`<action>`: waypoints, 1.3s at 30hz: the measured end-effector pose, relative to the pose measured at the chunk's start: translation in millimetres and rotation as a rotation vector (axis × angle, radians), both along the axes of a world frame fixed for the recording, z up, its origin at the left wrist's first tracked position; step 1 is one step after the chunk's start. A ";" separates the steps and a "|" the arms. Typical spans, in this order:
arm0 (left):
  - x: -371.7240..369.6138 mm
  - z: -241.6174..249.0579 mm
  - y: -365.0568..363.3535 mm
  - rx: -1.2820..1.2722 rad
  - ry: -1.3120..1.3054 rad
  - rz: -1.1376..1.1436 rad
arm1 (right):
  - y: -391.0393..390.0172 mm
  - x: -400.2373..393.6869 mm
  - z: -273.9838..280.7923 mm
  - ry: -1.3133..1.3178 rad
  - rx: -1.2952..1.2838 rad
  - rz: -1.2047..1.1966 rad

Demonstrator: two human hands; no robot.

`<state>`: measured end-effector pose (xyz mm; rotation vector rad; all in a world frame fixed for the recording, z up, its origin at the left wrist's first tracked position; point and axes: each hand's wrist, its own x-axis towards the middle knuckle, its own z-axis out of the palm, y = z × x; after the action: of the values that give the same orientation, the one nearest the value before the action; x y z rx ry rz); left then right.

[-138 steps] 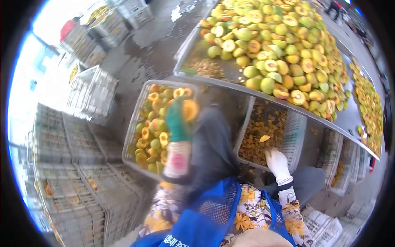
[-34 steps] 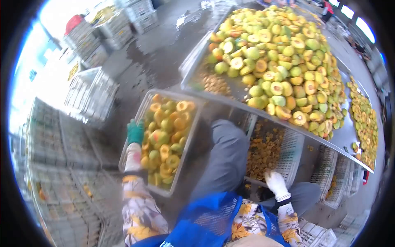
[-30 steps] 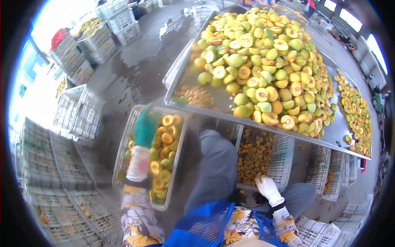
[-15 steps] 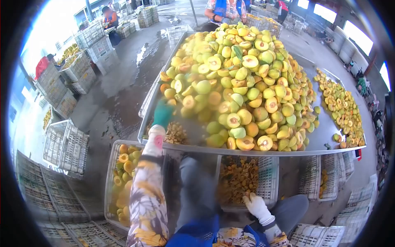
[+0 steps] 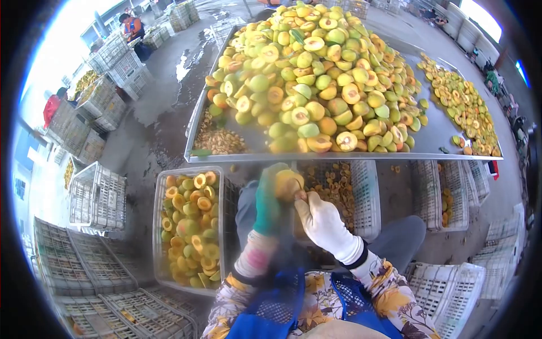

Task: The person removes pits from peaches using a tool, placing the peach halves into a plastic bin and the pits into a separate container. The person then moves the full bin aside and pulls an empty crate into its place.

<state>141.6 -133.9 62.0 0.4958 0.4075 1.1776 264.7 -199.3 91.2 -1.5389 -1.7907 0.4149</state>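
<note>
My left hand, in a green glove, holds a yellow peach above my lap; its fingers are blurred. My right hand, in a white glove, is closed with thumb and finger pinched against the fruit's right side. Whatever is between those fingers is too small to make out. Beyond my hands, a heap of halved and whole peaches covers much of the metal table. Pale pits lie at the table's near left corner. Below the right hand, a crate contains brownish scraps.
A crate of peach halves stands at my left. More cut fruit lies along the table's right side. Stacked plastic crates and a white crate are farther left. Another person in orange is in the back left.
My left hand has come back from the table's left side and now holds a peach over my lap. My right hand has risen from the scrap crate to meet it. The view has tilted down.
</note>
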 end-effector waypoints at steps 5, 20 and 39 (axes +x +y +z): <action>22.7 9.7 -20.4 0.235 0.342 0.298 | -6.0 3.0 -7.6 0.087 0.016 -0.006; -6.3 -19.1 1.5 0.136 0.564 -0.071 | -5.3 13.4 25.6 0.813 -1.071 0.168; -63.5 -73.7 4.5 0.351 1.029 0.746 | -11.2 37.4 -108.3 0.564 -0.935 0.192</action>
<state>78.0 -129.5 -11.7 1.3383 1.3643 1.6537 302.1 -210.5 -17.1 -1.5611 -1.3236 1.7723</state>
